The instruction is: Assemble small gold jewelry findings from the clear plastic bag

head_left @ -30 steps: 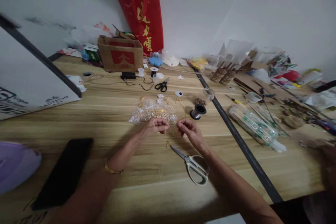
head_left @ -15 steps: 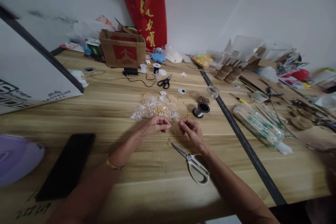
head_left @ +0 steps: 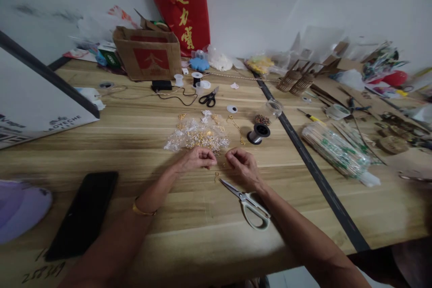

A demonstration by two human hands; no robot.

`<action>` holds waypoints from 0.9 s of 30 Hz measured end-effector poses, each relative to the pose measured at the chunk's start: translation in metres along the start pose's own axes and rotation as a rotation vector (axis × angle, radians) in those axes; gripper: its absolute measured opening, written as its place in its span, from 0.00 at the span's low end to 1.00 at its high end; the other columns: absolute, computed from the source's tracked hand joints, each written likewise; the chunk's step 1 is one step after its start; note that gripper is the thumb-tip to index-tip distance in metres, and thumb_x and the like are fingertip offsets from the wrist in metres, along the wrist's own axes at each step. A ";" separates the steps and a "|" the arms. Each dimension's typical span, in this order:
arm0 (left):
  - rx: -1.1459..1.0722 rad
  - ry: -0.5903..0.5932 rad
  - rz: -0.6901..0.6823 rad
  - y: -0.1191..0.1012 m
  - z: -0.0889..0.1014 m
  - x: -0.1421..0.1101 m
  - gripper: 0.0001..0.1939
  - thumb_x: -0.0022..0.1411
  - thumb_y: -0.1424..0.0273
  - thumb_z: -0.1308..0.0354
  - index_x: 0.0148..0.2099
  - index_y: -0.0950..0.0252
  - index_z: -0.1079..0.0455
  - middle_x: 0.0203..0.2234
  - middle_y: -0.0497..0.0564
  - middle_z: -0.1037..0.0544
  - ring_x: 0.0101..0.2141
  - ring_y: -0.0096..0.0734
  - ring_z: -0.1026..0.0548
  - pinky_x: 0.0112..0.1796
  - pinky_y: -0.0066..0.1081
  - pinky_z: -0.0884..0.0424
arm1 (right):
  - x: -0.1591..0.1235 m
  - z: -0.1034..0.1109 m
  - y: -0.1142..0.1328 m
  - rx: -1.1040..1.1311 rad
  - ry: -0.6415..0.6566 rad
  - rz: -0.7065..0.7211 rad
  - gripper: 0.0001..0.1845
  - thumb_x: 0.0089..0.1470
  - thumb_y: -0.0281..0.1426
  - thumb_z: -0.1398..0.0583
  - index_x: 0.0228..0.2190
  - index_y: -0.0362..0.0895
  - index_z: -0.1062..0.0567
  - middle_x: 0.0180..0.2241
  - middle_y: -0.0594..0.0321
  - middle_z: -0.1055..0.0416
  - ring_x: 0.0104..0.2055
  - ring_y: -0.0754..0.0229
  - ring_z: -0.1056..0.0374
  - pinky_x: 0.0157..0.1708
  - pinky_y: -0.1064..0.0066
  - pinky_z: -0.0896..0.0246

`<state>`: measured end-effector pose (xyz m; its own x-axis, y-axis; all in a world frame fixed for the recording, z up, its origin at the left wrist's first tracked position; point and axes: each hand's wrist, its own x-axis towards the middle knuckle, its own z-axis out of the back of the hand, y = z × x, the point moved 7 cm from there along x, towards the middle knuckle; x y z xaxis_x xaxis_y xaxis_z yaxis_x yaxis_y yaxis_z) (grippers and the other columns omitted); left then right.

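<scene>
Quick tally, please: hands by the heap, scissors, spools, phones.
Hands by the heap: 2 (left hand, right hand)
Scissors: 2 (white-handled pair, black-handled pair)
Spools: 3 (near spool, white spool, black-wound spool)
Phones: 1 (black phone)
Total: 8

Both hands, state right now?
Left hand: closed in a pinch; anything held is too small to make out.
Right hand: also pinched closed; can't tell if it holds anything.

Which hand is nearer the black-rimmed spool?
Right. The right hand is on the near side of the black-rimmed spool, slightly left; the left hand is farther off to the left.
</scene>
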<state>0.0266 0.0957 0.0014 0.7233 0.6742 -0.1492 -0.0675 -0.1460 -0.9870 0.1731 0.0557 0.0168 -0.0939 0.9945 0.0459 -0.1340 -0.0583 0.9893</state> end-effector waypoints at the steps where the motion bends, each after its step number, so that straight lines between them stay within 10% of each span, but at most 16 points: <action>1: 0.005 0.012 0.007 0.001 -0.001 0.000 0.13 0.49 0.65 0.34 0.32 0.70 0.26 0.21 0.47 0.27 0.24 0.22 0.30 0.27 0.24 0.35 | 0.000 0.000 0.001 0.000 0.003 -0.001 0.17 0.54 0.44 0.40 0.29 0.41 0.30 0.21 0.69 0.40 0.23 0.67 0.45 0.24 0.75 0.50; 27: -0.069 0.030 -0.059 -0.008 0.005 -0.006 0.15 0.55 0.59 0.38 0.32 0.68 0.26 0.29 0.52 0.21 0.31 0.28 0.27 0.35 0.28 0.33 | 0.003 0.002 0.010 -0.385 0.142 0.070 0.10 0.56 0.35 0.43 0.35 0.41 0.28 0.26 0.65 0.32 0.27 0.66 0.38 0.27 0.75 0.45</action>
<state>0.0198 0.0967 0.0103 0.7448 0.6615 -0.0880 0.0230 -0.1572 -0.9873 0.1733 0.0584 0.0270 -0.2472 0.9668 0.0653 -0.4795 -0.1806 0.8588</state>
